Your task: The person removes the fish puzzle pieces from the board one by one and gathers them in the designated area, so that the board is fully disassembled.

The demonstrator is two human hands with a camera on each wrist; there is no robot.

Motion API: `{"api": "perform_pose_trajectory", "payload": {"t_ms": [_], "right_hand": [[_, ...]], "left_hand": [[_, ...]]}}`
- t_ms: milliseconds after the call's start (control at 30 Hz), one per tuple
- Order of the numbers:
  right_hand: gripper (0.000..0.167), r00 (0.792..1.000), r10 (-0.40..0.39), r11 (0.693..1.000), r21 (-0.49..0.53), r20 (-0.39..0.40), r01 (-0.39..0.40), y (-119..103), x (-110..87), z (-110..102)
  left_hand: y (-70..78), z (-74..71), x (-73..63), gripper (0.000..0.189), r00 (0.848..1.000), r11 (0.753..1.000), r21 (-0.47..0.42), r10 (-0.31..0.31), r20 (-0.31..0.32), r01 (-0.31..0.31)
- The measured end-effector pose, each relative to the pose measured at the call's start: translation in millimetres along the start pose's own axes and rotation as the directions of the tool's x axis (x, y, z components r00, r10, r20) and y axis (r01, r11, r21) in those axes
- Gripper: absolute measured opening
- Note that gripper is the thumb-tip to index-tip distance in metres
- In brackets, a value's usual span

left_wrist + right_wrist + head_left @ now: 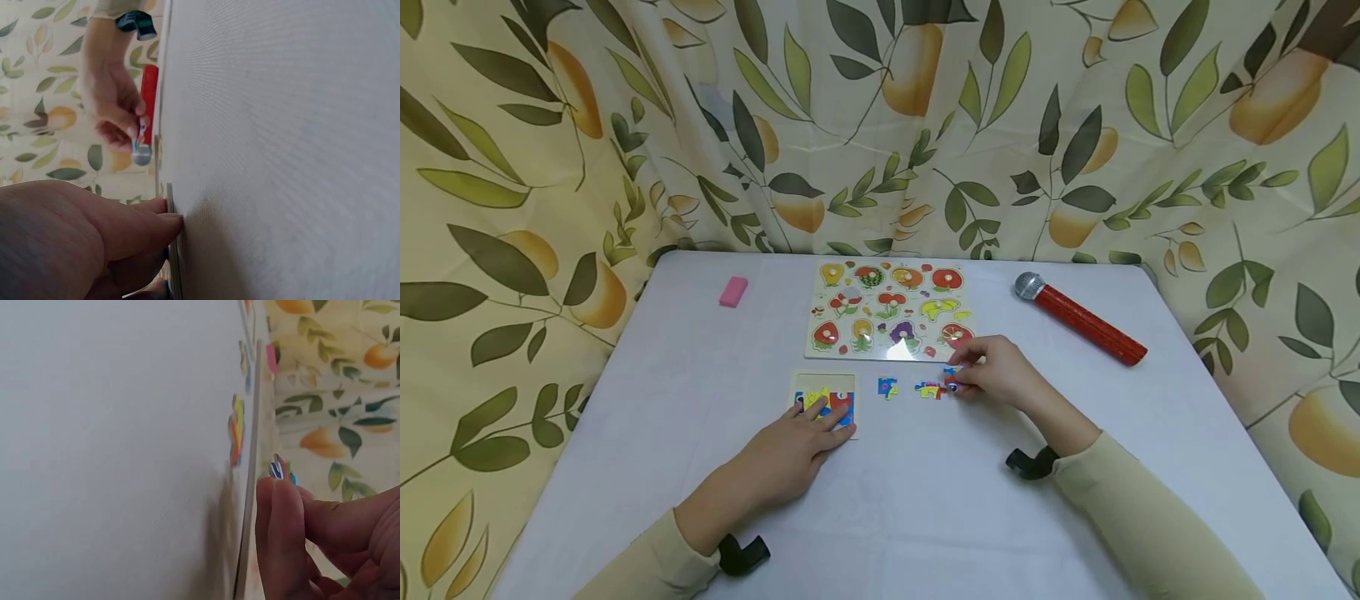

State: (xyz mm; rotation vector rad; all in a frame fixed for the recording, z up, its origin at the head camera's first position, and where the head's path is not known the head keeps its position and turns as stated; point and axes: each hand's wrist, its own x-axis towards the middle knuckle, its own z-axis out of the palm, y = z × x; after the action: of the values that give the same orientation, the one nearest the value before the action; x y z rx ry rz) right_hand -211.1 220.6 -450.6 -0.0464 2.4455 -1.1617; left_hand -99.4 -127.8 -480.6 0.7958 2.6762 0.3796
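My left hand [790,454] rests with its fingers spread over a small puzzle tray [823,382], which has colourful pieces fitted in its lower part and bare wood along the top. In the left wrist view the thumb [140,231] lies at the tray's edge. Between thumb and fingertips my right hand [1000,371] pinches a blue and red puzzle piece [277,467], raised above the table and mostly covered by the fingers. Two loose pieces lie between the hands: a blue and yellow puzzle piece [887,387] and a yellow and red puzzle piece [930,390].
A larger fruit puzzle board [814,292] lies just behind the tray and pieces, its lower right corner partly behind my right hand. A red microphone [1082,325] lies at the back right, a pink block [733,292] at the back left. A patterned curtain hangs behind the white-covered table.
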Motion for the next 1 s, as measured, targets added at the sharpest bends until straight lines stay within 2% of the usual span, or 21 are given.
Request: {"api": "perform_pose_trajectory", "payload": {"t_ms": [267,600,767,933,1000], "right_hand": [[0.019,0.997,0.078,0.997,0.000,0.006,-0.078,20,-9.5,-11],[0.015,0.996,0.091,0.995,-0.028,-0.005,-0.091,32,-13.3,-12],[0.013,0.998,0.042,0.990,-0.130,-0.048,-0.048,31,-11.8,-9],[0.008,0.994,-0.036,0.957,-0.292,-0.102,0.005,30,-10.8,-6],[0.008,0.993,-0.048,0.947,-0.320,-0.106,0.012,30,-10.8,-6]], "left_hand": [[0.3,-0.6,-0.4,0.048,1.000,1.000,-0.006,-0.002,-0.001,0.002],[1.6,-1.7,-0.7,0.048,1.000,1.000,-0.016,-0.008,-0.004,0.008],[1.2,-0.9,-1.8,0.047,1.000,1.000,-0.017,-0.007,-0.013,0.007],[2.7,0.4,-1.9,0.047,1.000,1.000,-0.016,-0.010,-0.017,0.010],[3.6,0.8,-1.9,0.047,1.000,1.000,-0.015,-0.017,-0.018,0.017]]}}
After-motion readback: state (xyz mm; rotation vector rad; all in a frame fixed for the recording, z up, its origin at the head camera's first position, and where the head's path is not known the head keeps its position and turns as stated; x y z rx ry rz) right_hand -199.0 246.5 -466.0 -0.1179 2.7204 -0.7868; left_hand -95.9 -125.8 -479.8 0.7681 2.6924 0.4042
